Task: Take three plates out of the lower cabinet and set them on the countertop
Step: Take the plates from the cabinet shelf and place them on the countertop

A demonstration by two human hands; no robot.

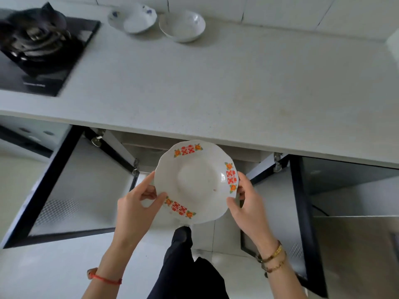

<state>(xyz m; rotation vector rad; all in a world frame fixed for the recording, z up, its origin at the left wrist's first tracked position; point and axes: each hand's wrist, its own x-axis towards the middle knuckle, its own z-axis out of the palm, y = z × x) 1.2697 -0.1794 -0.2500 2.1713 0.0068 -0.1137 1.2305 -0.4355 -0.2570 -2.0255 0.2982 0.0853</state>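
I hold a white plate with red and orange rim decorations (195, 182) in both hands, in front of the open lower cabinet (149, 154) and just below the countertop edge. My left hand (138, 203) grips its left rim. My right hand (246, 201) grips its right rim. The plate is roughly level, face up. Two white dishes stand at the back of the pale countertop (216, 83): one with blue marks (132, 17) and a deeper one (182, 25) beside it.
A black gas hob with a burner (36, 48) lies at the counter's left end. Both cabinet doors hang open, the left door (71, 186) and the right door (302, 212). My dark-trousered leg (181, 255) stands on the tiled floor below the plate.
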